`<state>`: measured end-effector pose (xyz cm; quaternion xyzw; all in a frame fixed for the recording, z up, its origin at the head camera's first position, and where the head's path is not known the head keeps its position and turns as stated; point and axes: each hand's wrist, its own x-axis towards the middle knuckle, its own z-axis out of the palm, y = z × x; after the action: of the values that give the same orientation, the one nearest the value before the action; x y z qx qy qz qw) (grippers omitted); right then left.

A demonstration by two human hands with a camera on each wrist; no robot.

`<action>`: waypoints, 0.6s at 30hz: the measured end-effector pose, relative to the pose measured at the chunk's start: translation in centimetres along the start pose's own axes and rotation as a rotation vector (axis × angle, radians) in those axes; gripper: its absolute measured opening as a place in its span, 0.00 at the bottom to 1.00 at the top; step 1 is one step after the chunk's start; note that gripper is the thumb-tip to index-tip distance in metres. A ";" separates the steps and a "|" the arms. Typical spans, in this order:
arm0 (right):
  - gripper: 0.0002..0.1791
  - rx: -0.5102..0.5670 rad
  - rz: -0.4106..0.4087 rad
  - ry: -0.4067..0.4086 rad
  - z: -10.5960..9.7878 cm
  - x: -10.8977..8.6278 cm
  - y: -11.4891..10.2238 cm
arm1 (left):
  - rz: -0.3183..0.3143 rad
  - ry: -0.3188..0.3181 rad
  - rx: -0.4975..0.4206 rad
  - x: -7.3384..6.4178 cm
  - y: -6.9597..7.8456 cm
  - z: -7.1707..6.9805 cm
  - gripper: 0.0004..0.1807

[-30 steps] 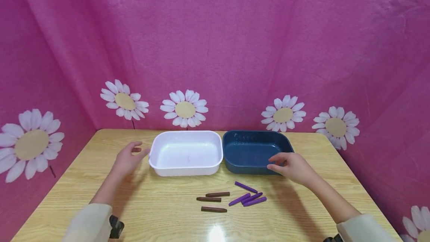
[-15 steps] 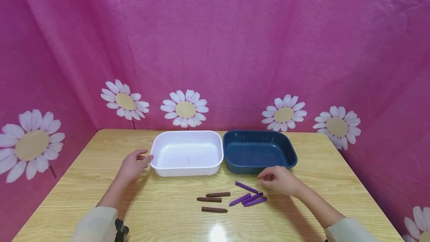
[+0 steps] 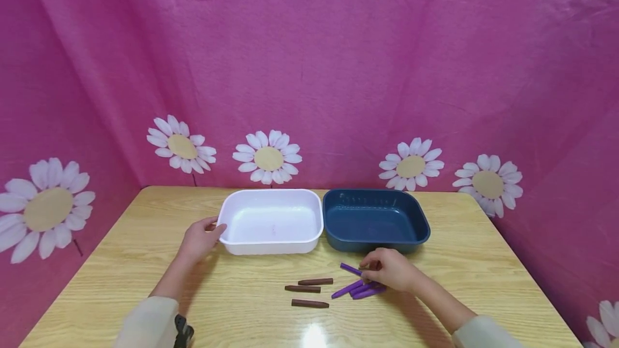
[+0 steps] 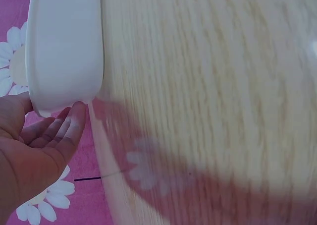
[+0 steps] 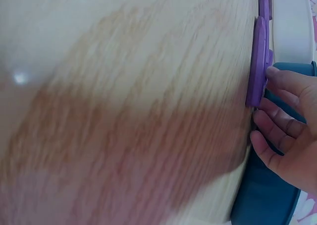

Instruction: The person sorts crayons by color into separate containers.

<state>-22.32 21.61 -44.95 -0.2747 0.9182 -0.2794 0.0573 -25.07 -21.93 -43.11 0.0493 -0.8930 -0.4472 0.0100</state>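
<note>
My left hand (image 3: 199, 239) holds the left end of a white plastic tray (image 3: 272, 249), thumb over the rim and fingers against the outer wall. In the left wrist view, the fingertips (image 4: 78, 111) meet the tray's lower edge (image 4: 64, 61). My right hand (image 3: 390, 269) is down at several purple crayons (image 3: 346, 289), partly covering the upper one (image 3: 350, 269). Its thumb and fingers stand apart around the pile; in the right wrist view the thumb overlaps a purple crayon (image 5: 257, 66). Three brown crayons (image 3: 309, 303) lie to the left of the purple ones.
A dark blue tray (image 3: 377, 245) stands right beside the white one, just behind the right hand. Both rest toward the back of a wooden table (image 3: 251, 310). A pink cloth (image 3: 309, 69) with daisies hangs behind and at the sides.
My right hand has come down from the blue tray's rim, leftward and nearer, to the purple crayons. My left hand has moved right and taken hold of the white tray's end.
</note>
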 end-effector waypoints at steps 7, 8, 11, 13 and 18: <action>0.06 -0.036 0.034 0.000 0.4 0.1 -0.4 | 0.013 0.019 0.037 -0.2 0.2 0.2 0.26; 0.05 -0.038 0.048 -0.001 0.4 0.1 -0.5 | 0.013 0.021 0.044 -0.2 0.3 0.3 0.26; 0.05 -0.056 0.065 0.001 0.5 0.2 -0.7 | 0.004 0.021 0.055 -0.1 0.3 0.3 0.26; 0.04 -0.070 0.073 0.006 0.6 0.2 -0.8 | -0.002 0.022 0.062 0.0 0.2 0.4 0.27; 0.03 -0.078 0.086 0.021 0.7 0.2 -0.9 | -0.013 0.025 0.078 0.0 0.1 0.6 0.27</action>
<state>-21.86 20.56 -45.02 -0.2340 0.9400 -0.2435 0.0487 -25.16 -21.43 -43.37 0.0608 -0.9093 -0.4113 0.0162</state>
